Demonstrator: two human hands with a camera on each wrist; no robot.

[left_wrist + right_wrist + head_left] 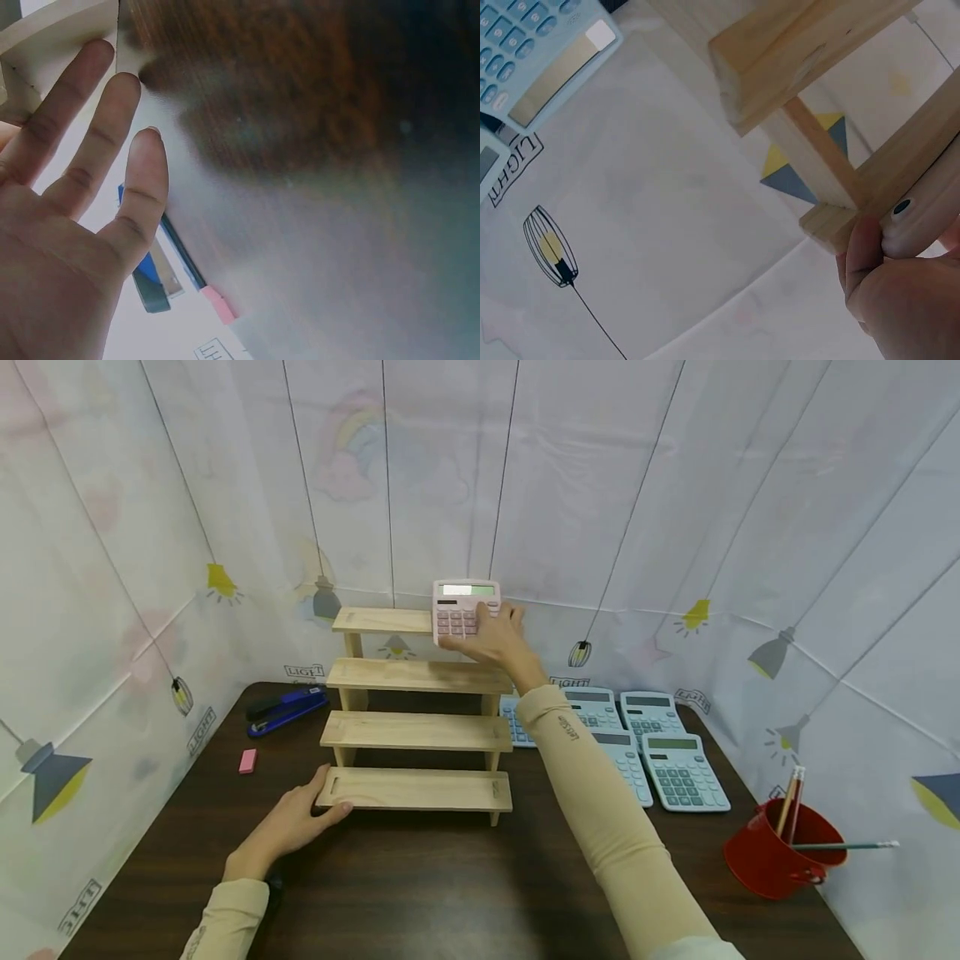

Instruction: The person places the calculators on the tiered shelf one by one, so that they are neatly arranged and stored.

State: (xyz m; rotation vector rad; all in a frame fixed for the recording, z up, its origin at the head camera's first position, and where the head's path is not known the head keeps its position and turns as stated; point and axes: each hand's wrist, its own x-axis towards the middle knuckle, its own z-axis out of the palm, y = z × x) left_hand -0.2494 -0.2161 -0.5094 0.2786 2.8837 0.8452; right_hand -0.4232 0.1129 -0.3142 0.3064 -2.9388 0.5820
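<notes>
At the top step of a wooden tiered stand (416, 731), my right hand (495, 639) holds a pink calculator (447, 628), its display facing me. In the right wrist view the calculator's rounded edge (922, 217) shows beside the curled fingers of the right hand (907, 300), close against the wood (829, 225). My left hand (296, 818) touches the left end of the lowest step, thumb along its front. Three straight, spread fingers of the left hand (60, 247) show in the left wrist view; the thumb is hidden there.
Several light-blue calculators (684, 772) lie right of the stand, partly behind my right sleeve. A red bucket (772, 860) with pencils stands at the right edge. Left of the stand lie a blue stapler (288, 710) and a pink eraser (247, 761). A printed curtain (570, 510) hangs behind.
</notes>
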